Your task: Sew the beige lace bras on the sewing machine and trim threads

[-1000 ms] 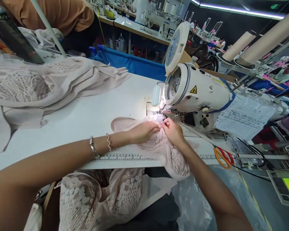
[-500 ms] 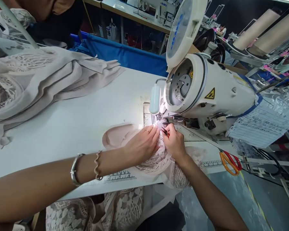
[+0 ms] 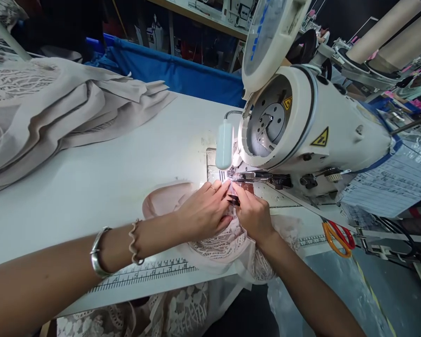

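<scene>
A pale pink lace fabric piece [image 3: 228,243] lies on the white table [image 3: 101,173] in front of a white sewing machine [image 3: 301,126]. My left hand [image 3: 203,213] rests flat on the lace, fingertips close to the lit needle area [image 3: 231,174]. My right hand [image 3: 254,215] sits beside it, pinching a small dark snipping tool [image 3: 234,200] at the fabric edge just before the presser foot. Two bracelets [image 3: 133,241] circle my left wrist. More lace hangs over the table's front edge [image 3: 154,313].
A heap of beige fabric and lace [image 3: 56,107] covers the table's far left. Orange-and-red scissors [image 3: 337,236] lie at the right. A printed ruler [image 3: 150,274] runs along the front edge. A paper sheet in plastic [image 3: 393,178] hangs on the machine. A blue bin [image 3: 182,77] stands behind.
The view has drawn closer to the machine and dropped lower. Both hands stay together on the lace by the needle, shifted slightly forward. The person at the far left has gone out of view.
</scene>
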Demonstrator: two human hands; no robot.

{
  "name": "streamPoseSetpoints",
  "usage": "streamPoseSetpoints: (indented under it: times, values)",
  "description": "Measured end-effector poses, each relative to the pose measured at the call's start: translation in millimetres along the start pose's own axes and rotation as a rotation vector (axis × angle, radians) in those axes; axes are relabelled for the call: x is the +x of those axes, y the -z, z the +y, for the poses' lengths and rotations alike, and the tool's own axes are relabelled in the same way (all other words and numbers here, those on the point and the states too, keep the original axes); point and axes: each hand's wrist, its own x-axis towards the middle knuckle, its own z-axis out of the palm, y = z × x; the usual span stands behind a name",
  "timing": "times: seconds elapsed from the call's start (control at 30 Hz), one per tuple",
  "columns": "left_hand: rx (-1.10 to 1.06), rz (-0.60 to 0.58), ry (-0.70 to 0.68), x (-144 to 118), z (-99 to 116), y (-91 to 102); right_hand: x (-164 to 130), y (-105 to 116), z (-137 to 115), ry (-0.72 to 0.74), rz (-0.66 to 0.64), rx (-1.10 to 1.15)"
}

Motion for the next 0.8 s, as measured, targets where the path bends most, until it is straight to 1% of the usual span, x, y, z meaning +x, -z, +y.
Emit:
streamPoseSetpoints:
  times: [0.13, 0.37, 0.57, 0.8]
  values:
    - [-0.009, 0.018, -0.01, 0.1, -0.6, -0.9, -0.8, -0.5, 0.3, 0.025, 0.003, 0.0]
    - [-0.017, -0.024, 0.017, -0.4, -0.2, -1.0, -0.4, -1.7, -0.5, -0.025, -0.053, -0.026]
    - [0.011, 0.011, 0.032, -1.7, 0.2, -2.8, 2.5, -0.6, -0.7, -0.055, -0.1, -0.023]
    - [0.006, -0.038, 0.025, 0.2, -1.9, 1.1, 3.1, -2.6, -0.4, -0.047, -0.069, -0.035]
